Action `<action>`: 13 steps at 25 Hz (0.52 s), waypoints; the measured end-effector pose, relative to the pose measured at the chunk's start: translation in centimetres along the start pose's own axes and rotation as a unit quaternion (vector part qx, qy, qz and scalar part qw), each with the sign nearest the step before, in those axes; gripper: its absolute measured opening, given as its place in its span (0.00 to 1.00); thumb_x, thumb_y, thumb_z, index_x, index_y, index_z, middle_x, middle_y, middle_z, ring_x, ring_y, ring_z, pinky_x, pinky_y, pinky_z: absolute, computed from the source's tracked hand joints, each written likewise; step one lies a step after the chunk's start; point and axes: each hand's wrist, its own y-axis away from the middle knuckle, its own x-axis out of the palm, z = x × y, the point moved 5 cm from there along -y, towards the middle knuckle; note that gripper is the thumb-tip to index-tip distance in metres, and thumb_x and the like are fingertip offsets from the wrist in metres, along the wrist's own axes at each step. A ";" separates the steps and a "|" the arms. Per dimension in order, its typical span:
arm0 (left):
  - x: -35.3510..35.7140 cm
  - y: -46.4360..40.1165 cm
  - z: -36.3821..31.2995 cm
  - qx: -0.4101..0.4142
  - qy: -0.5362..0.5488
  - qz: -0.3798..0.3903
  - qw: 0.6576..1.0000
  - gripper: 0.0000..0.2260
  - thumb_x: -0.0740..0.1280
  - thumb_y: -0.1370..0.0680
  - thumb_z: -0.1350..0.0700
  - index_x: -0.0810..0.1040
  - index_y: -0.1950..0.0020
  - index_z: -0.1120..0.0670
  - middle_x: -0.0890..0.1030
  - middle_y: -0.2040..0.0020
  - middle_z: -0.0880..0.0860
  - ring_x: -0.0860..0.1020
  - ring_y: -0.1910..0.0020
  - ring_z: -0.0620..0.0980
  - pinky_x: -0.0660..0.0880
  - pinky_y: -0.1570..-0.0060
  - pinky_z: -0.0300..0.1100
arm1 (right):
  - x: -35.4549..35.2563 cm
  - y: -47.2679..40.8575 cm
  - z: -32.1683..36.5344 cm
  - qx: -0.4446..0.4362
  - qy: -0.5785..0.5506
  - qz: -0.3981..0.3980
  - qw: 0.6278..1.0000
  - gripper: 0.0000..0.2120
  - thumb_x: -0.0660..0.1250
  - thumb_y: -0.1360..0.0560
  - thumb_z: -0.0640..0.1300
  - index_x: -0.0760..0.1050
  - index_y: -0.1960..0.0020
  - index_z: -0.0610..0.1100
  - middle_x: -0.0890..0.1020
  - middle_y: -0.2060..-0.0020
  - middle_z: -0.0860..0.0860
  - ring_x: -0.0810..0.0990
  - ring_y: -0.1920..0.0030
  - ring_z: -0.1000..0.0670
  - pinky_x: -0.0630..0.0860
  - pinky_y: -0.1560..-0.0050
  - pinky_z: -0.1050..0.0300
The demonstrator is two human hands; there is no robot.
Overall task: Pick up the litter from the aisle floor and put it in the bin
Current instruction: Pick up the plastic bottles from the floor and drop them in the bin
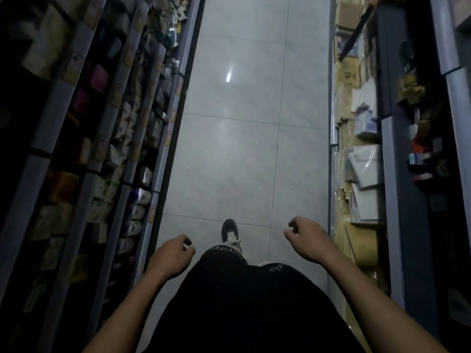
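No litter and no bin show anywhere in the frame, so the main risk is plain: the person could walk the aisle and miss a small scrap, since the light is dim and the pale floor [249, 149] carries glare. A bright streak at upper centre looks like a lamp reflection, though I cannot rule out a wrapper; it could be mistaken either way.

The left hand [171, 258], at lower centre-left, and the right hand [309, 240], at lower centre-right, both hang in front of the body with fingers loosely curled, holding nothing. One shoe [230, 234] is stepped forward between them at lower centre.

The aisle is narrow. The left shelf [163, 159] runs down the left of the frame, stacked with packets and price tags; the right shelf [332, 123] at the right holds boxes and plastic-wrapped sheets. A swinging arm or a bend to the floor could brush goods off either one, adding to the litter. Anything lying under the shelf edges would be hidden from here.
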 end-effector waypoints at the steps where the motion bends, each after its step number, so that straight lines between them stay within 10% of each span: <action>1: -2.0 -1.8 -1.6 0.017 -0.007 -0.004 1.000 0.14 0.61 0.21 0.43 0.77 0.39 0.46 0.82 0.48 0.47 0.79 0.52 0.47 0.78 0.51 0.46 | -0.9 -0.8 0.5 0.005 0.005 0.000 1.000 0.22 0.63 0.19 0.57 0.75 0.31 0.46 0.81 0.39 0.47 0.80 0.40 0.46 0.78 0.41 0.48; 13: -21.5 -23.4 -23.9 0.131 -0.087 -0.022 0.987 0.16 0.61 0.21 0.42 0.77 0.38 0.46 0.83 0.47 0.48 0.80 0.51 0.49 0.79 0.50 0.49 | -14.3 -14.3 -0.7 0.100 -0.081 -0.040 0.991 0.21 0.62 0.19 0.57 0.76 0.32 0.47 0.80 0.41 0.50 0.79 0.43 0.49 0.78 0.41 0.48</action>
